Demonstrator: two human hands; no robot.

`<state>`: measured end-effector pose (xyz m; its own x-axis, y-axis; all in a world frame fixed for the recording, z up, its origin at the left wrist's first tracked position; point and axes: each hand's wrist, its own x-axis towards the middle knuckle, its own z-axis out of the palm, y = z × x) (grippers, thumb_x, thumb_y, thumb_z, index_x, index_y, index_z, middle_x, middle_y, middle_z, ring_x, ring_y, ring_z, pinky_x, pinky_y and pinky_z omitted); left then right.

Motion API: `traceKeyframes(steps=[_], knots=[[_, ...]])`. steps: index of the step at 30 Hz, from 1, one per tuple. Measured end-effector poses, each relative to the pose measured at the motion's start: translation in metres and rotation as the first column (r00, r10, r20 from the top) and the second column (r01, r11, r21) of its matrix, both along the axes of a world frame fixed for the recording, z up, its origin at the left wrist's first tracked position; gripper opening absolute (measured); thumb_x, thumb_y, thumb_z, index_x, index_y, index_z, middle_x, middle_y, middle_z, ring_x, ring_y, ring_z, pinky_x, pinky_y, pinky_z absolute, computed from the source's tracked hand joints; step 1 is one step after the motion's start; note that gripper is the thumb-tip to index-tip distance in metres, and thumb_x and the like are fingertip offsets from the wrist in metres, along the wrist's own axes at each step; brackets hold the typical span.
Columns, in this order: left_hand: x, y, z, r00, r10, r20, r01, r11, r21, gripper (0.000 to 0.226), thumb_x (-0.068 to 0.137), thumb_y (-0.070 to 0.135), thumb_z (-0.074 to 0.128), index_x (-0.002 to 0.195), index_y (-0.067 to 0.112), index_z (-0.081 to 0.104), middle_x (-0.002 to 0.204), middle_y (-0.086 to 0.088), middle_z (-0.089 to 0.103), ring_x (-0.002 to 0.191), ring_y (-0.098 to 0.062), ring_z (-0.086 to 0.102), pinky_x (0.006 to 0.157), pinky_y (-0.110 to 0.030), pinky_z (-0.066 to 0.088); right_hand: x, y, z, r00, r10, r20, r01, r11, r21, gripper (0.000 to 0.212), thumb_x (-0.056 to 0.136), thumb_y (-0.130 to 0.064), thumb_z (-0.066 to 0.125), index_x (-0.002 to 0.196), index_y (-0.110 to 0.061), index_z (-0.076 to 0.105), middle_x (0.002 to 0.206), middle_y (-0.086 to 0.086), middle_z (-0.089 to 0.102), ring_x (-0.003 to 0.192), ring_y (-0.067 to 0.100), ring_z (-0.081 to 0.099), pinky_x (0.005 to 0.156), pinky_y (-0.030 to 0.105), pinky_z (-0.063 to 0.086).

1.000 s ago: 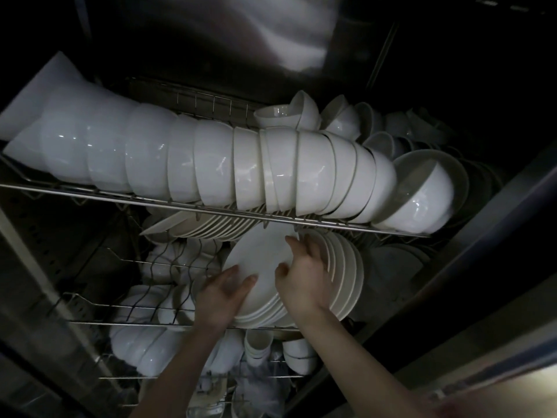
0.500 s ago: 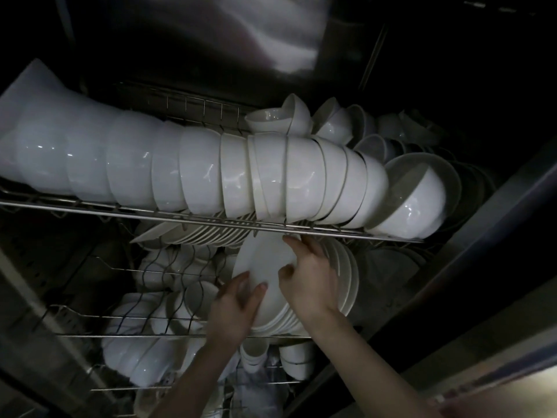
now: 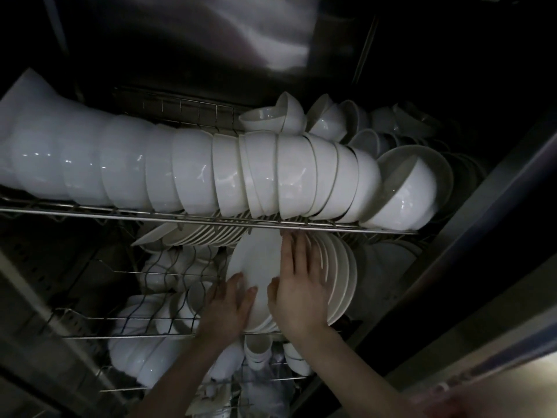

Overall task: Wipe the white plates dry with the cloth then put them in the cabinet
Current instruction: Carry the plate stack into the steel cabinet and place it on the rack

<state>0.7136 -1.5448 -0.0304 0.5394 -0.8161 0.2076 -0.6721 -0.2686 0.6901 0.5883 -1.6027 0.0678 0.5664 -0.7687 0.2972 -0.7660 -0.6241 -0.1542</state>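
Inside the dark cabinet, a white plate [image 3: 256,263] stands on edge on the middle wire rack [image 3: 126,336], leaning against a row of upright white plates [image 3: 340,276]. My left hand [image 3: 226,309] presses flat on the plate's lower left rim. My right hand [image 3: 301,285] lies flat over its right side, fingers reaching up to the upper rack's front bar [image 3: 180,218]. No cloth is in view.
A long row of nested white bowls [image 3: 211,170] fills the upper rack, with smaller bowls [image 3: 331,122] behind. More plates [image 3: 205,236] hang under the bar. Cups and bowls [image 3: 144,357] sit on lower racks. The cabinet's frame [image 3: 482,224] runs along the right.
Both hands have pushed the plate further in and more upright against the row. My right hand slid up its face to the bar; my left hand flattened on the lower rim.
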Motion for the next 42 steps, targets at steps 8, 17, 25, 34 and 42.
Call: traceKeyframes(steps=[8,17,25,34,42], knots=[[0.031,0.002,-0.018,0.999,-0.038,-0.023,0.044,0.932,0.359,0.074,0.091,0.071,0.025,0.153,0.031,0.021,0.161,-0.009,0.022,0.149,-0.031,0.007,0.120,-0.041,0.012,0.000,0.002,-0.013,1.000,0.011,0.004,-0.011,0.997,-0.076,0.085,0.092,-0.051,0.047,0.158,-0.011,0.012,0.165,0.015,0.002,0.152,0.037,0.000,0.123,0.048,0.004],[0.041,0.020,-0.010,0.996,-0.071,-0.049,0.083,0.940,0.331,0.066,0.096,0.061,0.042,0.153,0.034,0.026,0.162,-0.004,0.025,0.150,-0.022,0.013,0.120,-0.033,0.015,0.001,0.001,-0.020,1.000,-0.020,0.018,0.022,0.987,-0.160,0.076,0.095,-0.058,0.038,0.154,-0.011,0.029,0.162,0.021,0.017,0.150,0.040,0.015,0.122,0.052,0.015],[0.048,0.047,-0.007,0.985,-0.162,0.061,0.148,0.971,0.187,0.056,0.095,0.049,0.056,0.144,0.023,0.048,0.147,-0.002,0.050,0.142,-0.024,0.036,0.114,-0.026,0.026,0.001,0.000,-0.027,0.998,-0.042,0.053,0.052,0.975,-0.215,0.073,0.096,-0.060,0.036,0.152,-0.013,0.035,0.161,0.022,0.021,0.150,0.038,0.016,0.122,0.053,0.014],[0.053,0.047,-0.005,0.980,-0.200,-0.006,0.198,0.962,0.189,0.051,0.097,0.049,0.052,0.142,0.027,0.046,0.144,-0.002,0.051,0.134,-0.024,0.042,0.108,-0.027,0.028,-0.001,0.004,-0.026,0.998,-0.063,0.012,0.064,0.981,-0.184,0.073,0.096,-0.061,0.029,0.154,-0.016,0.031,0.163,0.021,0.012,0.152,0.036,0.009,0.123,0.052,0.009],[0.053,0.063,0.009,0.981,-0.173,-0.086,0.184,0.971,0.153,0.040,0.098,0.033,0.056,0.135,0.020,0.054,0.131,-0.013,0.060,0.119,-0.028,0.054,0.095,-0.027,0.041,-0.014,0.020,-0.016,0.997,0.023,0.070,-0.017,0.996,-0.084,0.065,0.099,-0.048,0.049,0.152,-0.014,0.035,0.164,0.020,0.008,0.153,0.032,0.001,0.124,0.049,0.004]])
